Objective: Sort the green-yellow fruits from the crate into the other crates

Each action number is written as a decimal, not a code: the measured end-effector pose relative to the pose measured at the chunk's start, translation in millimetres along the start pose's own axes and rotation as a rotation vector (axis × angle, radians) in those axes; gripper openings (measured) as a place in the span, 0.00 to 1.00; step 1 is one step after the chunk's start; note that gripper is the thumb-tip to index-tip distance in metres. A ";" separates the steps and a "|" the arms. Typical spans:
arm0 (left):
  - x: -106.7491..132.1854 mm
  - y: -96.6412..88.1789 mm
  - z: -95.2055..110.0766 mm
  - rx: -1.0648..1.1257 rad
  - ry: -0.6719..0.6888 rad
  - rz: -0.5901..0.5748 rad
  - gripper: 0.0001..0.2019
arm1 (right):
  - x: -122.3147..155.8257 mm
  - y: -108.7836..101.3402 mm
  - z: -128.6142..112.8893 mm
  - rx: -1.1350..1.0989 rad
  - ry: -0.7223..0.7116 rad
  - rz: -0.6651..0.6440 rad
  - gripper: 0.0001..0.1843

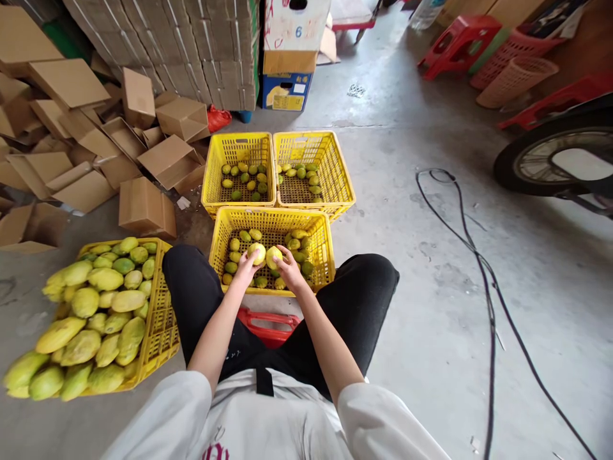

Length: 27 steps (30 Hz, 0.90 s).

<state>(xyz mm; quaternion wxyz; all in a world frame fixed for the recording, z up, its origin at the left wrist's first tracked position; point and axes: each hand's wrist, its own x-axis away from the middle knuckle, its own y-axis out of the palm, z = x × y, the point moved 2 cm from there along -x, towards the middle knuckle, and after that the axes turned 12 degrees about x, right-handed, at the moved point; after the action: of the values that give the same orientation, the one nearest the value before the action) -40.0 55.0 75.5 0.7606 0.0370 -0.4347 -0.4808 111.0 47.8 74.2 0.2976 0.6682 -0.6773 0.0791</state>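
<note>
My left hand [246, 268] is closed around a yellow oval fruit [257, 253]. A second yellow fruit [274, 257] is in my right hand [289, 270], close beside the first. Both hands are over the near yellow crate [225, 223], between my knees. Inside that crate, green and yellow fruits lie in two groups, left and right. Behind it stand two more yellow crates, a left one [211, 160] and a right one [340, 172], each with several fruits at the bottom. A fuller yellow crate [156, 326] by my left knee is heaped with larger-looking yellow-green fruits [108, 300].
Cardboard boxes [146, 207] are piled at the left, before a stack of flattened cartons [186, 51]. A red stool [268, 322] is under me. Black cable [479, 255] runs along the floor at right, near a motorbike wheel [550, 160].
</note>
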 end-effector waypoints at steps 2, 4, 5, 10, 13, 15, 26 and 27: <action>1.1 -0.8 -0.8 -0.002 -0.003 0.012 0.17 | 0.8 2.7 1.7 0.008 -0.007 0.020 0.37; 2.3 -1.5 -3.1 -0.019 -0.008 0.017 0.19 | 1.5 4.9 4.2 0.010 0.012 0.006 0.37; 2.8 -1.7 -4.5 -0.027 -0.013 0.017 0.19 | 1.9 5.7 5.3 0.002 0.027 -0.013 0.37; 3.5 1.0 -5.1 0.017 -0.070 -0.018 0.13 | 3.5 5.4 6.2 0.014 0.023 -0.040 0.37; 4.1 6.1 -2.2 0.073 -0.143 -0.080 0.07 | 0.8 1.7 4.4 0.078 -0.025 0.010 0.38; 4.5 8.2 -0.8 0.105 -0.155 -0.075 0.09 | -2.4 -1.6 3.8 0.059 -0.035 0.028 0.35; 0.9 -2.8 1.2 0.085 -0.090 -0.107 0.13 | -4.1 -5.1 -2.4 -0.009 0.051 -0.029 0.35; 1.5 -3.2 1.1 0.062 -0.097 -0.109 0.12 | -2.9 -3.5 -2.1 -0.005 0.049 -0.039 0.36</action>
<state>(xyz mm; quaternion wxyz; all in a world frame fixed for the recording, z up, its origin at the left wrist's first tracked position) -42.8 52.6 75.6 0.7100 0.0609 -0.4830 -0.5089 114.8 51.0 73.5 0.3172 0.6783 -0.6569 0.0878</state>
